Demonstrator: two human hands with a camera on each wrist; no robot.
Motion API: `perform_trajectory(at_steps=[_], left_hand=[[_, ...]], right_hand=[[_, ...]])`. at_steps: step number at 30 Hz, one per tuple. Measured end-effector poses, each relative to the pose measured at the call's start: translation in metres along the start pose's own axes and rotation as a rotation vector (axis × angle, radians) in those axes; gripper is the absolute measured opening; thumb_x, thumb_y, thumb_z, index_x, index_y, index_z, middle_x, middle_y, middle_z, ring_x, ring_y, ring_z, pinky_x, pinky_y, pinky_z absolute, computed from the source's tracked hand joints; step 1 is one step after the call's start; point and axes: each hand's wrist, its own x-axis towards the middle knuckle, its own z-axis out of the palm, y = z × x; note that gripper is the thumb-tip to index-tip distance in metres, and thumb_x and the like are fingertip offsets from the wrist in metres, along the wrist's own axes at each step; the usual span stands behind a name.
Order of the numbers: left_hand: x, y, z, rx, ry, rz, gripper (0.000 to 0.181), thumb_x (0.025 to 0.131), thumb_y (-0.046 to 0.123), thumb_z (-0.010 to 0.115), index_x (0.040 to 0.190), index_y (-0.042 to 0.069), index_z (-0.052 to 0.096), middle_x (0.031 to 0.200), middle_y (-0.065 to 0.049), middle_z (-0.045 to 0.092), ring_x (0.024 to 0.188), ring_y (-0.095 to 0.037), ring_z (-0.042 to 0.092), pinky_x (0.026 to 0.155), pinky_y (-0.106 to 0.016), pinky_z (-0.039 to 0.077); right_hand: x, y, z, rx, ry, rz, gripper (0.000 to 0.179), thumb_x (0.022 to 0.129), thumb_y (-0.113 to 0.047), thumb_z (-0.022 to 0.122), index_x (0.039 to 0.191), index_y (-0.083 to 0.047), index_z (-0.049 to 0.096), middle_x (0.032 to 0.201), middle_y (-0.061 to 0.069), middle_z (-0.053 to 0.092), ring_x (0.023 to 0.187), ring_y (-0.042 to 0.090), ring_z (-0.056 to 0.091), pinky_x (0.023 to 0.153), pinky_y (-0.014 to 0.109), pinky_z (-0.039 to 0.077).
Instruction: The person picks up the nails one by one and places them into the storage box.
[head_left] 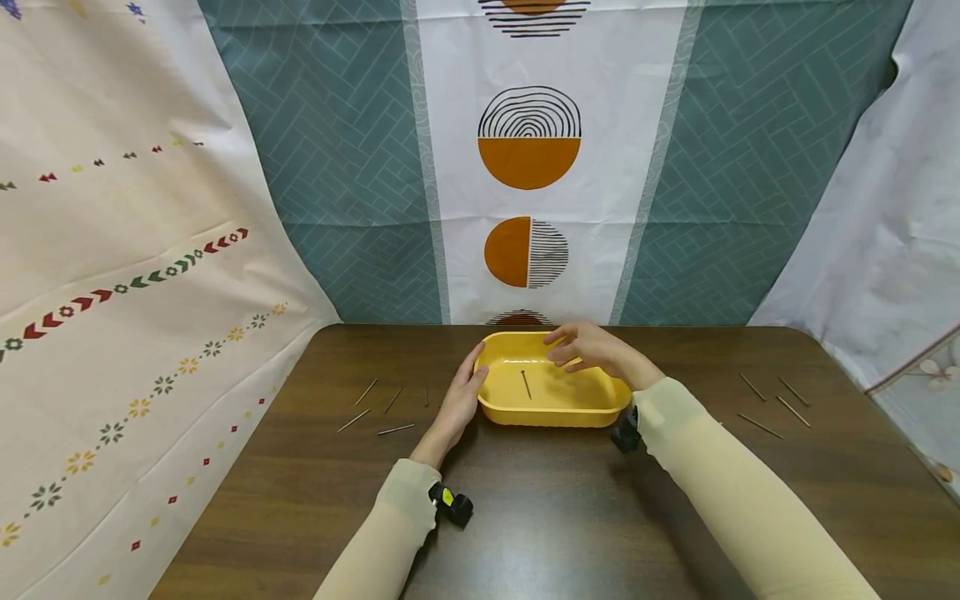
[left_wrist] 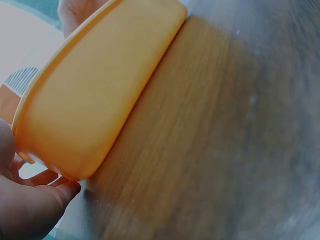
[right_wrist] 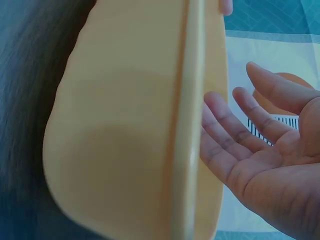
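Observation:
A yellow plastic tray (head_left: 543, 417) with rounded corners stands on the table. My left hand (head_left: 459, 406) grips its left end, thumb at the rim and fingers along the outer wall; in the left wrist view the fingertips touch that wall (left_wrist: 85, 110). One thin metal nail (head_left: 527, 385) lies on the tray's floor. Over the tray's right half is my right hand (head_left: 596, 350), its fingers spread and loosely bent. Nothing shows between those fingers in the right wrist view, where the palm (right_wrist: 280, 165) is turned to the camera beyond the tray's rim (right_wrist: 187, 125).
Several nails (head_left: 394, 430) lie scattered on the wooden table (head_left: 525, 517) left of the tray. Another loose group of nails (head_left: 761, 426) lies to the right. Behind the table's far edge hangs a patterned cloth (head_left: 360, 167), with more cloth (head_left: 150, 350) along the left side.

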Motion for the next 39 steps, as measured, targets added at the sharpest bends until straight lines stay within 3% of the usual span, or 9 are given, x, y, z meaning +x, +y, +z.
perform_trajectory(at_steps=[13,20,35,39], left_hand=[[0.001,0.002,0.001,-0.017,0.008,-0.008,0.055,0.114,0.019,0.043,0.166,0.014,0.027,0.172,-0.014,0.020,0.157,-0.034,0.021,0.125,-0.055,0.021],[0.002,0.000,0.000,0.008,0.010,-0.016,0.053,0.114,0.022,0.044,0.165,0.019,0.030,0.171,-0.010,0.022,0.156,-0.032,0.024,0.125,-0.054,0.024],[0.001,-0.001,0.001,0.023,0.013,-0.029,0.053,0.114,0.024,0.043,0.166,0.022,0.030,0.172,-0.008,0.022,0.156,-0.030,0.024,0.125,-0.052,0.024],[0.001,-0.001,0.000,0.018,0.013,-0.024,0.053,0.114,0.023,0.043,0.165,0.021,0.030,0.172,-0.008,0.022,0.156,-0.030,0.025,0.125,-0.051,0.024]], right_hand=[[-0.022,-0.011,-0.038,-0.075,0.001,-0.016,0.053,0.103,-0.010,0.064,0.150,0.008,0.046,0.143,0.031,0.052,0.130,0.046,0.054,0.110,0.055,0.046],[-0.037,-0.014,-0.062,-0.140,0.027,-0.018,0.052,0.103,-0.011,0.064,0.149,0.007,0.047,0.139,0.031,0.056,0.124,0.043,0.058,0.106,0.053,0.051],[-0.060,0.000,-0.092,-0.142,0.026,-0.028,0.056,0.104,-0.013,0.064,0.150,0.011,0.043,0.136,0.029,0.058,0.120,0.039,0.062,0.103,0.050,0.054],[-0.065,0.004,-0.100,-0.145,0.031,-0.025,0.057,0.103,-0.014,0.066,0.149,0.011,0.043,0.127,0.019,0.064,0.112,0.029,0.066,0.100,0.047,0.056]])
